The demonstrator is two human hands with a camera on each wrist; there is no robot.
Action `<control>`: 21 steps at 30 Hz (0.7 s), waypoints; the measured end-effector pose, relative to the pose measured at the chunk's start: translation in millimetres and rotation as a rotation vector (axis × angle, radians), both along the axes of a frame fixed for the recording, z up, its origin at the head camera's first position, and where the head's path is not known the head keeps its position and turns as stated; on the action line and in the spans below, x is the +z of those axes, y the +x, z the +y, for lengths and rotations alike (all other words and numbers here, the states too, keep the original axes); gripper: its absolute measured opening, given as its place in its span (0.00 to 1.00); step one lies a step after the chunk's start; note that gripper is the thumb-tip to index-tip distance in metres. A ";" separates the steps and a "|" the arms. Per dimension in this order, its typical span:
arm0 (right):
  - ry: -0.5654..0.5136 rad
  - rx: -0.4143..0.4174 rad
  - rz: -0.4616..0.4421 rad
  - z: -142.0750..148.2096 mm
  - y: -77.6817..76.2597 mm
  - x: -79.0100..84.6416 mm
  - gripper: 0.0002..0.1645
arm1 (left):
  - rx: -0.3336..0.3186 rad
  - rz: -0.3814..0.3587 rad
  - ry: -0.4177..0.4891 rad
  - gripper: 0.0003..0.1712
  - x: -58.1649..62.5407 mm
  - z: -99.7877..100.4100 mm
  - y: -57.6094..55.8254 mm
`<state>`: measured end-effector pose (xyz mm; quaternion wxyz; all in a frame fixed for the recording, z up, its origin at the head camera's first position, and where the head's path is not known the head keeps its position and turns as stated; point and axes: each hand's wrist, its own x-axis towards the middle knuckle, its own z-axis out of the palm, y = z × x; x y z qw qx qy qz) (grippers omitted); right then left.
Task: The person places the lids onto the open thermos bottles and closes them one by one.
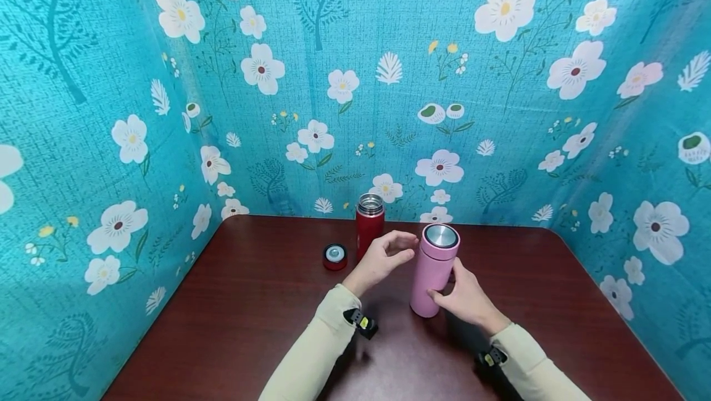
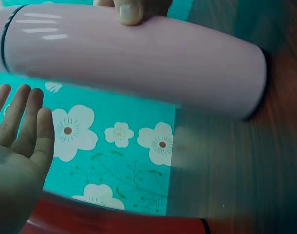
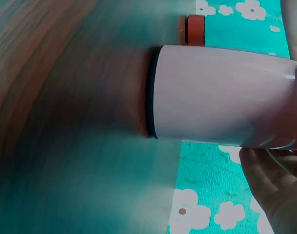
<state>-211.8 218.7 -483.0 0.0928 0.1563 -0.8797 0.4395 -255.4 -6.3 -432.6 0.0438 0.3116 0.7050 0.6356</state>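
A pink thermos bottle (image 1: 430, 277) with a steel-topped lid (image 1: 442, 235) stands upright near the middle of the table. My right hand (image 1: 469, 296) grips its body from the right side, the thumb (image 2: 130, 12) lying across the pink wall in the left wrist view. On the other side, my left hand (image 1: 380, 259) reaches toward the lid with fingers spread and holds nothing. In the left wrist view a gap shows between most of those fingers and the pink bottle. Behind the left hand is a red thermos bottle (image 1: 370, 225), uncapped, its steel mouth showing and its lower part hidden.
A red lid (image 1: 335, 257) lies inner side up on the dark wooden table (image 1: 250, 302), left of the red bottle. Flowered turquoise cloth (image 1: 311, 173) hangs behind the table and along both sides.
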 end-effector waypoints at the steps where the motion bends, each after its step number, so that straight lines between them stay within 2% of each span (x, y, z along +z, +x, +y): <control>1: 0.007 -0.017 0.003 2.3 -0.5 -0.2 0.45 | 0.010 0.002 -0.005 0.18 -1.2 -2.0 -0.2; 10: 0.058 -0.151 0.029 27.8 -9.5 -5.3 0.41 | 0.101 -0.006 -0.064 0.15 -11.7 -28.4 2.0; 13: 0.056 -0.176 0.030 36.1 -11.9 -5.6 0.40 | 0.127 -0.004 -0.138 0.14 -6.4 -35.8 9.2; 16: 0.059 -0.201 0.032 43.4 -14.3 -5.6 0.40 | 0.149 -0.001 -0.226 0.13 -7.4 -44.4 13.0; 18: 0.058 -0.217 0.028 47.7 -15.5 -5.2 0.40 | 0.159 0.003 -0.280 0.13 -9.7 -50.7 14.6; 21: 0.060 -0.237 0.018 53.9 -16.9 -4.0 0.41 | 0.158 -0.014 -0.328 0.13 -19.6 -60.7 11.8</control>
